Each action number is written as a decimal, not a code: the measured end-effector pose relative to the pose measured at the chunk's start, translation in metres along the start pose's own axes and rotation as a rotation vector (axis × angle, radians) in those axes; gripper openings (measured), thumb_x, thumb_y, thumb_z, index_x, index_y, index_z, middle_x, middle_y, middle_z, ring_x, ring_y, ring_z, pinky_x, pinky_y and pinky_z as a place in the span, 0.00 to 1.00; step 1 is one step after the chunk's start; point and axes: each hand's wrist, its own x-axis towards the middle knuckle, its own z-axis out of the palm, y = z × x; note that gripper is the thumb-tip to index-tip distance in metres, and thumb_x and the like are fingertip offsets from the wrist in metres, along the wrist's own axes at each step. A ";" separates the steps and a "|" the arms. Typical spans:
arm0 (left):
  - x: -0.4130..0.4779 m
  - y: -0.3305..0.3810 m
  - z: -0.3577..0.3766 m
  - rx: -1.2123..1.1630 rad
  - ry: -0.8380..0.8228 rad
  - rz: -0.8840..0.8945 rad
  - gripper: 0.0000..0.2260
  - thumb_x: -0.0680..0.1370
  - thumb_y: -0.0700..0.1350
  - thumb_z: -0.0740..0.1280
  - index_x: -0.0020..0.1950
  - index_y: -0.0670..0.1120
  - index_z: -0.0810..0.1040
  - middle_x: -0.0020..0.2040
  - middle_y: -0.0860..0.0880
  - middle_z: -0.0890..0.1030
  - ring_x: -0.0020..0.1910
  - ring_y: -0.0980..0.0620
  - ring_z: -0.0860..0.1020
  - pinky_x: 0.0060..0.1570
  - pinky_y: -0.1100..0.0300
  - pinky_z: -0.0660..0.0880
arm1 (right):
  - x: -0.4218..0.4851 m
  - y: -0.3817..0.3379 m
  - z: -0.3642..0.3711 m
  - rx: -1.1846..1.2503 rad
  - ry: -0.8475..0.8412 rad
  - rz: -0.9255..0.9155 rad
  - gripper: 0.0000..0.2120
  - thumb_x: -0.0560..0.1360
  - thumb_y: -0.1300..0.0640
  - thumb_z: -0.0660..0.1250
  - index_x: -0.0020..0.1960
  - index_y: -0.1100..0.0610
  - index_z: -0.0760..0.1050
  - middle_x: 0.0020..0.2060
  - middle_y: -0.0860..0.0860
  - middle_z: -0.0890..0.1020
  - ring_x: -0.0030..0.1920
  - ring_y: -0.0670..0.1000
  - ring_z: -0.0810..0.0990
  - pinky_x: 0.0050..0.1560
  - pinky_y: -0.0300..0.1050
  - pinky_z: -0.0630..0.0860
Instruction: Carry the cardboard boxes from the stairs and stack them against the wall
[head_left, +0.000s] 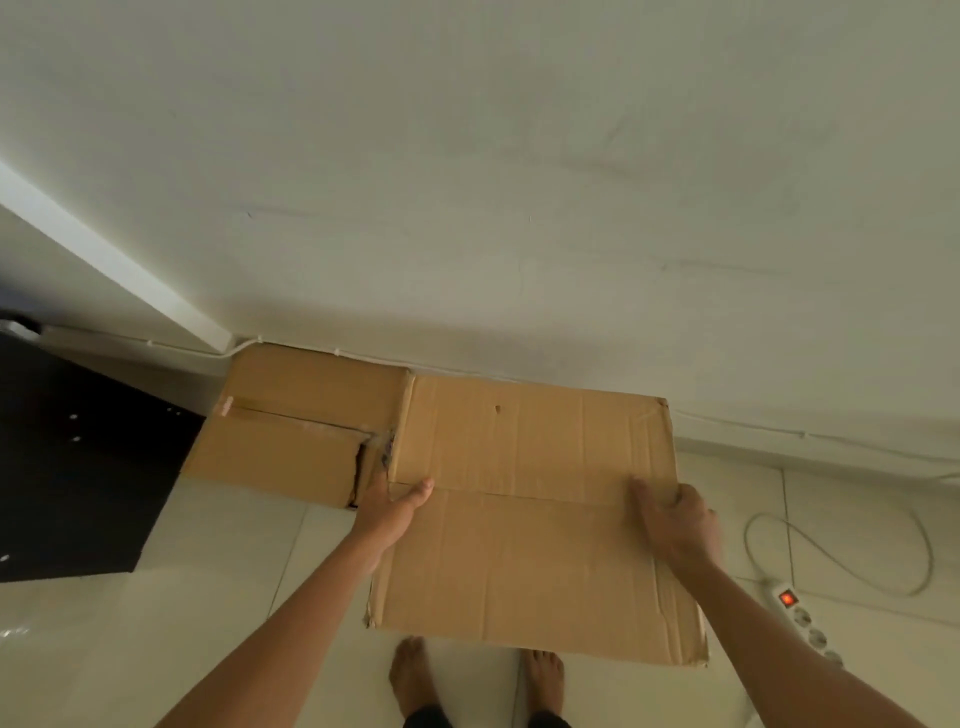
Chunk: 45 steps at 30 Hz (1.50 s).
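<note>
my left hand (395, 506) and right hand (675, 525) grip the big box (519, 561) by its edges; a slip could drop it on my feet (410, 670).

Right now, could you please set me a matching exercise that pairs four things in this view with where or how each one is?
Things:
1. large cardboard box
2. smaller cardboard box
3. power strip
4. black furniture piece

States:
a. on the tiles at the right, red switch lit
b. on the floor against the wall
c. at the left, beside the smaller box
d. gripped by the left hand and right hand

Pairs: 1-d, 2-b, 3-a, 4-c
</note>
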 end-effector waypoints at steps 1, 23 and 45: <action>0.015 -0.008 0.005 0.015 -0.007 -0.013 0.36 0.74 0.60 0.69 0.77 0.50 0.59 0.74 0.50 0.66 0.72 0.47 0.65 0.69 0.51 0.64 | 0.010 0.006 0.015 0.010 -0.007 0.009 0.37 0.72 0.32 0.61 0.66 0.61 0.71 0.57 0.61 0.79 0.56 0.64 0.78 0.55 0.57 0.77; 0.243 -0.108 0.051 0.120 0.020 -0.082 0.28 0.75 0.53 0.70 0.72 0.48 0.66 0.65 0.48 0.74 0.64 0.45 0.73 0.64 0.50 0.70 | 0.122 0.071 0.229 0.359 -0.233 0.123 0.30 0.76 0.44 0.67 0.72 0.57 0.64 0.60 0.54 0.75 0.54 0.54 0.74 0.54 0.52 0.74; 0.303 -0.080 0.048 0.196 0.192 -0.071 0.37 0.75 0.57 0.68 0.77 0.43 0.57 0.74 0.43 0.66 0.72 0.42 0.65 0.69 0.48 0.65 | 0.176 0.030 0.256 0.442 -0.124 0.002 0.15 0.81 0.56 0.59 0.67 0.49 0.71 0.55 0.48 0.78 0.54 0.53 0.76 0.56 0.52 0.74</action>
